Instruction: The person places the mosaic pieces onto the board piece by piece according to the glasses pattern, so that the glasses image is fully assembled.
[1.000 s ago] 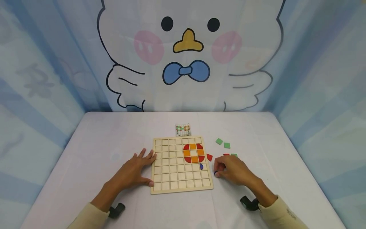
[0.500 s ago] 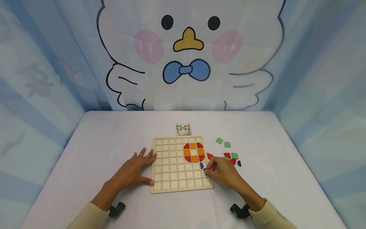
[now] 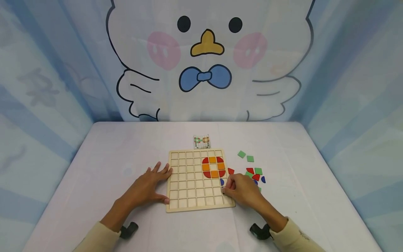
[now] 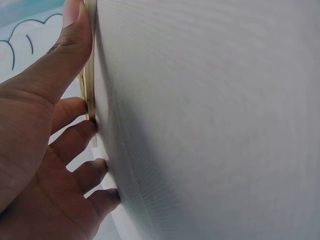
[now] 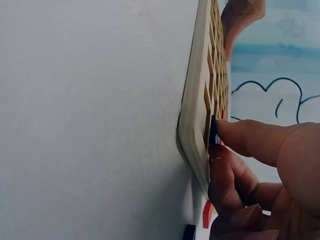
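Observation:
A wooden grid board (image 3: 191,193) lies on the white table. My left hand (image 3: 146,189) rests at its left edge, fingers spread, with the thumb and fingertips touching the rim. My right hand (image 3: 244,189) pinches a small dark blue piece (image 5: 214,131) between thumb and finger over the board's right column; in the head view the fingers mostly hide it. Just above it, a blue half-round piece (image 3: 222,182) sits in a cell. Red and orange pieces (image 3: 206,167) form a ring in the board's upper right.
Beyond the board lies a small pattern card (image 3: 201,141). Loose green squares (image 3: 241,154), red pieces (image 3: 231,171) and blue half-round pieces (image 3: 263,179) lie to the right, some partly behind my right hand. A patterned curtain (image 3: 204,105) hangs behind the table.
My right hand has moved left from the table onto the board's right side, carrying the blue piece, then slightly further down. More loose pieces show behind it. The left hand stays put.

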`<state>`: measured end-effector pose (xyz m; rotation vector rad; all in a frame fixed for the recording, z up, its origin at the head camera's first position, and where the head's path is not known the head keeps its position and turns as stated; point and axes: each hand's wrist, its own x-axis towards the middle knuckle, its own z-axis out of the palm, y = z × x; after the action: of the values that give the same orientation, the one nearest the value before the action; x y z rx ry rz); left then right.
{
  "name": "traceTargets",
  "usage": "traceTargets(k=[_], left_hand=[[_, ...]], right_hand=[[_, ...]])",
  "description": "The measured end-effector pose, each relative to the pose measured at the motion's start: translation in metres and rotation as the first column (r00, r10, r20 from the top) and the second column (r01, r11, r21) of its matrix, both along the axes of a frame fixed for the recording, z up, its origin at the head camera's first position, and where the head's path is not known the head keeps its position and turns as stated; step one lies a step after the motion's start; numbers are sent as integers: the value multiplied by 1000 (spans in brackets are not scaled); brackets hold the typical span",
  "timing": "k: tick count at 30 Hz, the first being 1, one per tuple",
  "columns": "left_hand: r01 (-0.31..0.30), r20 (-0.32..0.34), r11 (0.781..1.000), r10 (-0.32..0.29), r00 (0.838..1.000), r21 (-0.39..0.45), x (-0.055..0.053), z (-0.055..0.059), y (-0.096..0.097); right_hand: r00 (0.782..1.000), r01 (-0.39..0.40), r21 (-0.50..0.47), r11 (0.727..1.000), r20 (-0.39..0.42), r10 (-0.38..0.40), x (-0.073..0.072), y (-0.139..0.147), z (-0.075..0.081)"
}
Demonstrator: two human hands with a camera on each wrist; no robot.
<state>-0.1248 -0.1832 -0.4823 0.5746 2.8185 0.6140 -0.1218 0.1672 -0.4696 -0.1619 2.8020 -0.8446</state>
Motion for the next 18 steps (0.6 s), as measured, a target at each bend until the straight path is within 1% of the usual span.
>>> traceTargets(k=[7,13,15,18], left_hand=[[-2,10,1000,2,1000,5,0,1,0],[6,5,1000,-6,1000,6,0,2,1],[7,3,1000,-7,1000,5,0,2,1],[1,8,1000,-1,1000,1,0,3,0]], right_hand=[[1000,20,11,1000,-17,-20,-2,5,1],[996,65,14,998,-61,-64,-10,25,7],[996,63,25,998,-68,-61,-14,34,11],[998,31,32,999,-55,-30,-17,47,14]])
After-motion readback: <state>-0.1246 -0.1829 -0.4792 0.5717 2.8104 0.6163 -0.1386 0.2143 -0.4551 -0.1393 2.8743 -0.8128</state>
